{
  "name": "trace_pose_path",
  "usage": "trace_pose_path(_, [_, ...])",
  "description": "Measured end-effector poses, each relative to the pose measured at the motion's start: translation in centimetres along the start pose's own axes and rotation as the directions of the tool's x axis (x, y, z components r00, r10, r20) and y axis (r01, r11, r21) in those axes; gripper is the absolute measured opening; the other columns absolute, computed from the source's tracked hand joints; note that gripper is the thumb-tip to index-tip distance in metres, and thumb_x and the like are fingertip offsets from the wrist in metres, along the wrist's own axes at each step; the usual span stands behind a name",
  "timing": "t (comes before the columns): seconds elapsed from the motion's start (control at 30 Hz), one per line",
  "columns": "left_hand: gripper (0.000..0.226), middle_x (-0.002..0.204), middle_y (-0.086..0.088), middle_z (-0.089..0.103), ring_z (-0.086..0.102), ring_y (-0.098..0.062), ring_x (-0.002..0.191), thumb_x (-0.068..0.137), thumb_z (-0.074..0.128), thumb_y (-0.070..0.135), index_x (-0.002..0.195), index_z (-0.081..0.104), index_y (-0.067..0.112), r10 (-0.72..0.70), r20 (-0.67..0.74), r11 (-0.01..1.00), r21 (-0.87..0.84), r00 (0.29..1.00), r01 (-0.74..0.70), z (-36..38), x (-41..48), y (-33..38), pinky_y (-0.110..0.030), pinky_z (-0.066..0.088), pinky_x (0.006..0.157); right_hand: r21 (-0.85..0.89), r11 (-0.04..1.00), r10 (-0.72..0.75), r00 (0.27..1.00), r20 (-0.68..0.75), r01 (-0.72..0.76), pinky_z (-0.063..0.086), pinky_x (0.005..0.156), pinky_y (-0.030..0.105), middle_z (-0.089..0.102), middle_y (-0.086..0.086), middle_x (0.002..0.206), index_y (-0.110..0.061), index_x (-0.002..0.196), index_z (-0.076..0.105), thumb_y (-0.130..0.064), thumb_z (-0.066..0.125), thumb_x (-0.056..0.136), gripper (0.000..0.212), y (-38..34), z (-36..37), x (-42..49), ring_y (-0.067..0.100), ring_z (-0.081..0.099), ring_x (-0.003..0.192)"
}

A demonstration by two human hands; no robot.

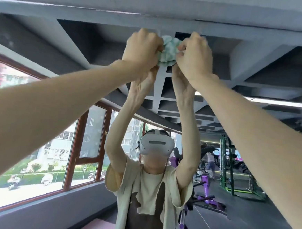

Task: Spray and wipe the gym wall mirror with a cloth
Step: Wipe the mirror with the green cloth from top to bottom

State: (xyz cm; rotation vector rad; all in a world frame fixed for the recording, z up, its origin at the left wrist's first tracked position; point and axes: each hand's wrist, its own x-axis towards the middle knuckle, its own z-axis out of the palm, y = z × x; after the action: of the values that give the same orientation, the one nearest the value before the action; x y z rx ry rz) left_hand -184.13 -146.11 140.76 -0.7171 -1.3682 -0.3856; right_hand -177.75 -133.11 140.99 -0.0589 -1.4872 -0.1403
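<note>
Both bare arms reach up and forward, coming together high overhead. The left hand [143,47] shows its back to the camera, with its fingers curled into one side of the cloth [168,50]. The right hand [194,56] is knuckles-out and pinches the other side with bent fingers and thumb. Each hand is closed on the cloth, which sits bunched into a pale green-and-white wad in the narrow gap between them. The wad is pressed to the mirror [249,71], and the reflected hands meet the real ones just beneath the wrists. Right above the knuckles runs the mirror's top edge, capped by a grey wall band [154,18], so little glass is left above the hands. Below the hands and out to both sides the glass spreads wide and unobstructed. Under the hands it reflects the person with arms raised, wearing a white headset [156,144]. Outward of the left forearm the glass shows brown-framed windows [88,145], and outward of the right forearm purple gym machines [205,189] and a green rack [225,165].
</note>
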Motion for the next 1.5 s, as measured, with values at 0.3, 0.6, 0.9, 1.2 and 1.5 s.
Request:
trace_pose_path(0.3, [0.019,0.068,-0.004,0.06,0.057,-0.026,0.061,0.07,0.043,0.008,0.071,0.062,0.008,0.344,-0.006,0.932,-0.122,0.939,-0.342,-0.9,-16.0,0.6,-0.031,0.052,0.05,0.067,0.973,-0.228,0.968,0.103,0.222,0.054,0.066,0.039,0.059,0.008,0.083,0.0,0.082,0.069,0.002,0.071,0.076,0.007,-1.9,-1.6,-16.3,0.025,0.057,0.077])
trace_pose_path(0.6, [0.031,0.071,0.0,0.059,0.054,-0.022,0.063,0.08,0.034,0.004,0.075,0.063,0.011,0.548,0.013,0.83,-0.132,0.836,-0.542,-1.7,-19.1,-5.4,-0.032,0.048,0.053,0.061,0.904,-0.428,0.884,0.189,0.424,0.051,0.08,0.036,0.066,0.003,0.087,-0.006,0.084,0.073,0.0,0.072,0.075,0.011,-3.7,-0.2,-17.1,0.022,0.063,0.082])
trace_pose_path(0.9, [0.025,0.099,-0.017,0.062,0.058,-0.042,0.093,0.084,0.055,0.004,0.104,0.069,0.011,0.115,0.039,0.993,-0.044,0.993,-0.114,-1.5,-5.4,-14.0,-0.047,0.048,0.072,-0.201,0.959,-0.175,0.974,0.142,0.201,0.043,0.078,0.033,0.065,0.008,0.105,-0.012,0.109,0.069,-0.02,0.049,0.098,0.025,-10.5,4.0,-2.0,0.031,0.059,0.101])
trace_pose_path(1.2, [0.032,0.117,-0.027,0.056,0.053,-0.046,0.106,0.087,0.046,-0.001,0.116,0.059,0.001,-0.145,-0.022,0.989,0.027,0.989,0.145,-0.9,3.0,-15.8,-0.046,0.042,0.082,-0.288,0.958,0.003,1.0,-0.03,-0.011,0.033,0.07,0.031,0.061,0.012,0.115,-0.013,0.103,0.058,0.0,0.038,0.098,0.025,-15.7,6.7,6.1,0.028,0.057,0.107])
trace_pose_path(1.5, [0.022,0.072,-0.004,0.059,0.055,-0.029,0.063,0.066,0.045,0.007,0.075,0.065,0.011,0.268,-0.289,0.955,-0.043,0.919,-0.292,0.1,-14.4,-16.4,-0.028,0.039,0.054,-0.058,0.974,-0.227,0.963,-0.144,0.221,0.043,0.07,0.031,0.065,0.004,0.083,-0.013,0.091,0.075,-0.01,0.065,0.086,0.012,-13.9,6.8,-11.1,0.023,0.059,0.076])
